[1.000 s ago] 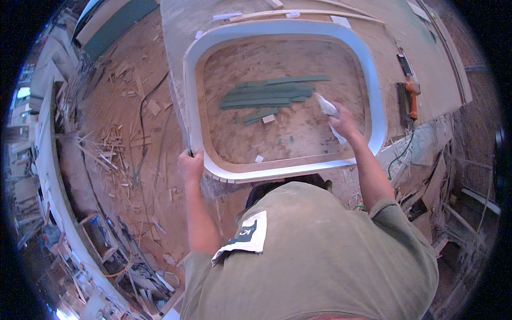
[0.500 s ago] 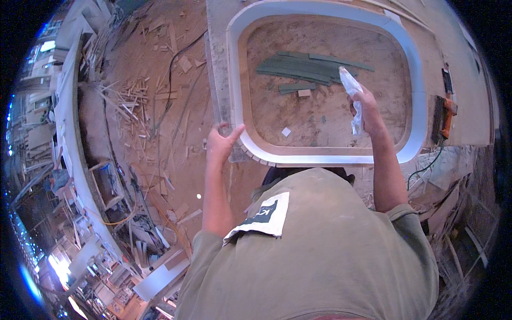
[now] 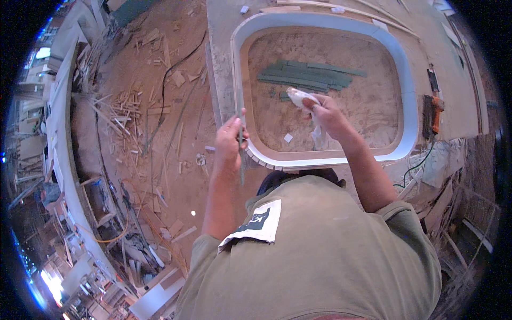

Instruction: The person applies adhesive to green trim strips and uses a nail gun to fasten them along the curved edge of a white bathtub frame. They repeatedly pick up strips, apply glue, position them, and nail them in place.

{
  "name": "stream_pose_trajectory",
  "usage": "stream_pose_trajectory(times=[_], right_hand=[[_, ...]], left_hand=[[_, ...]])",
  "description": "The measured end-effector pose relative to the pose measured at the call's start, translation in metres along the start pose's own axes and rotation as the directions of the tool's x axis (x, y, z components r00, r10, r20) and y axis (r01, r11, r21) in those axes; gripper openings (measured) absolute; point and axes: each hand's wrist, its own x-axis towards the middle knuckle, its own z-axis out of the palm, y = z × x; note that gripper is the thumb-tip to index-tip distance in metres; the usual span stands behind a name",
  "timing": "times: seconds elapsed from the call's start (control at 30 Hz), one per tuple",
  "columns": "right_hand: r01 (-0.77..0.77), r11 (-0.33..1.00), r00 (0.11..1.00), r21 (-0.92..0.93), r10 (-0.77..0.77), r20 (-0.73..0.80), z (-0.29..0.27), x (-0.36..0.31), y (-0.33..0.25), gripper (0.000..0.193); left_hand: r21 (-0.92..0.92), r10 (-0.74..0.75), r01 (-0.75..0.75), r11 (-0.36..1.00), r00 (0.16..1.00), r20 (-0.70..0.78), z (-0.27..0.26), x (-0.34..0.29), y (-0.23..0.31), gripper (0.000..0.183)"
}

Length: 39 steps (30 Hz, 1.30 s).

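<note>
Item: olive shirt (image 3: 320, 240), nearest; white patch with dark print (image 3: 265, 221) on it.

Item: left hand (image 3: 230, 140), beside the frame's near-left corner. Grip narrow, thumb and fingers on a thin green strip (image 3: 242, 175), which runs roughly in line with the frame's left side.

Item: right hand (image 3: 329, 116), above the space within the frame. Grip closed round a crumpled white bag (image 3: 300, 99), its narrow end pointing far-left.

Item: rounded rectangular frame (image 3: 409, 106), white inner face, lying on the surface (image 3: 461, 90); cuts along its near-left outer corner.

Within frame: small white square (image 3: 288, 138); beyond it, overlapping green strips (image 3: 306, 76).

Right of frame: orange-and-black power tool (image 3: 436, 112) with green hose (image 3: 420, 169).

Left of the surface: floor (image 3: 184, 125) with heaped wood scraps (image 3: 125, 112) and dark cord (image 3: 165, 82).

Far edge: long wood lengths (image 3: 346, 12), beyond the frame.
</note>
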Motion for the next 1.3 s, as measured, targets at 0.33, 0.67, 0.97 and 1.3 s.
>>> stream_pose_trajectory(times=[0.33,0.67,0.97,1.3], right_hand=[[-0.103,0.98,0.994,0.173,0.097,0.047,0.016,-0.015,-0.032,0.044],[-0.094,0.795,0.98,0.599,0.179,-0.084,0.009,-0.003,-0.057,0.05],[0.056,0.856,0.989,0.514,0.022,-0.144,0.025,0.002,-0.06,0.059],[-0.108,0.859,0.994,0.5,0.081,0.076,0.005,-0.024,-0.029,0.06]], left_hand=[[-0.02,-0.083,0.089,0.996,0.975,0.206,0.022,0.011,-0.02,0.033],[0.039,-0.173,0.17,0.985,0.932,0.318,0.054,0.011,-0.031,0.05],[0.248,0.006,-0.092,0.964,0.946,0.325,0.1,-0.007,-0.032,0.028],[0.078,0.089,-0.118,0.99,0.947,0.31,0.135,0.002,-0.058,0.022]])
